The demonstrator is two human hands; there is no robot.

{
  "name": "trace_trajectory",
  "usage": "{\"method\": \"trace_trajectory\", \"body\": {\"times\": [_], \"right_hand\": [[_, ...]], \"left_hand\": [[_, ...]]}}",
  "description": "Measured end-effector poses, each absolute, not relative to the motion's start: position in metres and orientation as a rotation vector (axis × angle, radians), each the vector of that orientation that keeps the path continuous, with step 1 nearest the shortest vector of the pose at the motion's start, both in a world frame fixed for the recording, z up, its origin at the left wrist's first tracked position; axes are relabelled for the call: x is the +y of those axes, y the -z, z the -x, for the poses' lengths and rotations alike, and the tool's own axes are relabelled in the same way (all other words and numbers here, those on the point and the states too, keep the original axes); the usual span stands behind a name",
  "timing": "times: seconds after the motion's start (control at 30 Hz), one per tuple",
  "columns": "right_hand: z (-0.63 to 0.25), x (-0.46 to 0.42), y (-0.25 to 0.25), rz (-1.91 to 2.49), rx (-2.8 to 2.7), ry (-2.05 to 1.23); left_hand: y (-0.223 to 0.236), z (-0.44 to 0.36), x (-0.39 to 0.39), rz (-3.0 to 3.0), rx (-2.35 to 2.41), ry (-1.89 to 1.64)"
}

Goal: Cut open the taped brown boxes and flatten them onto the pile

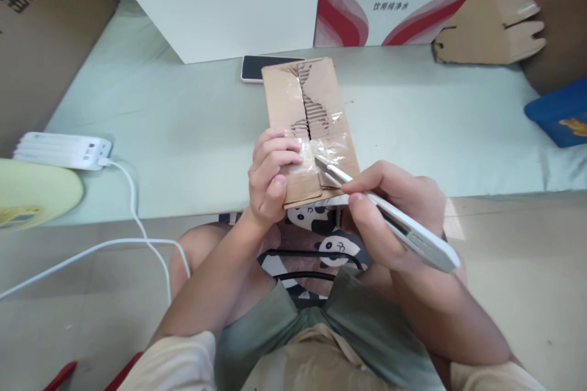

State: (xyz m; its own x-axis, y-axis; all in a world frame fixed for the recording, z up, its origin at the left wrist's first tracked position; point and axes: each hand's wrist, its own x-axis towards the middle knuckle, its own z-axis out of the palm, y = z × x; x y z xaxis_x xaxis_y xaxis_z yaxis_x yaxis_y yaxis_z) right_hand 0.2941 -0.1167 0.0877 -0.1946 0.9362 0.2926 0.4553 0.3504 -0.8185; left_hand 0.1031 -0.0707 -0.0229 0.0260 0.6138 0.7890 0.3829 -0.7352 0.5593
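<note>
One pale-green table (183, 140) spread out, and at its near edge sat the cardboard piece (316, 113) — ridges bared up top, the lower end seemingly left to do. The left hand (270, 174) clasped its side, the right hand (398, 201) gripped a white cutter (413, 235) — blade right at the clear tape (308, 165)!

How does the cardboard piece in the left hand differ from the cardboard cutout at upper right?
The cardboard piece is roughly rectangular; the cardboard cutout has a notched, irregular outline. The left hand grips the piece; no hand touches the cutout. The piece shows torn, ridged patches; the cutout's face looks mostly smooth. Both are brown, taped cardboard.
</note>
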Motion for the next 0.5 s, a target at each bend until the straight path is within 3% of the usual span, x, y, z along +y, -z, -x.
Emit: {"method": "trace_trajectory", "body": {"times": [0.5], "right_hand": [[-0.3013,-0.1241,-0.0923,1.183,-1.781,-0.717]], "left_hand": [[0.0225,-0.1029,-0.0705,-2.094,1.012,-1.801]]}}
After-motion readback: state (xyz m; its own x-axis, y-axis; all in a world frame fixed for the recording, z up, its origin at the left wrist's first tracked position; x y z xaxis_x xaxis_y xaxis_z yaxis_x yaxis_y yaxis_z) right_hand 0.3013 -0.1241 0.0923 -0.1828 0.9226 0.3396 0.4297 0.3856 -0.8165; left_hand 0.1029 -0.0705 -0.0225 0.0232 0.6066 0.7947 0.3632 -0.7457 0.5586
